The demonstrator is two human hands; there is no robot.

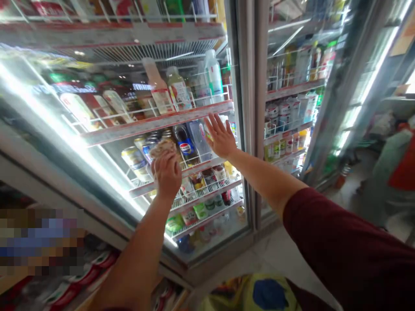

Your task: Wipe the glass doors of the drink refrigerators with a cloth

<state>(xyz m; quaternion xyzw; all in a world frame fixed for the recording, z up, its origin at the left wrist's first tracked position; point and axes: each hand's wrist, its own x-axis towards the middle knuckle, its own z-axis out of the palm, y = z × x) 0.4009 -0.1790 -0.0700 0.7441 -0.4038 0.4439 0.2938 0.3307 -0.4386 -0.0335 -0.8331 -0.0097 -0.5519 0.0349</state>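
My left hand (167,175) grips a crumpled, light brownish cloth (163,148) against the glass door (223,235) of a lit drinks cooler. The fingers are bent over the cloth and partly blurred. To its right, my right hand (222,138) is open, its fingers spread and its palm towards the same glass; whether it touches cannot be made out. Behind the glass, a Pepsi bottle (185,144) stands between the two hands. Cans (134,159) show to the left of the cloth.
A metal door frame (255,108) divides this door from another stocked cooler section (288,112) on the right. Low at the left are red-and-white packages (78,276). Tiled floor (275,246) shows below, and a blurred red item (402,164) at the far right.
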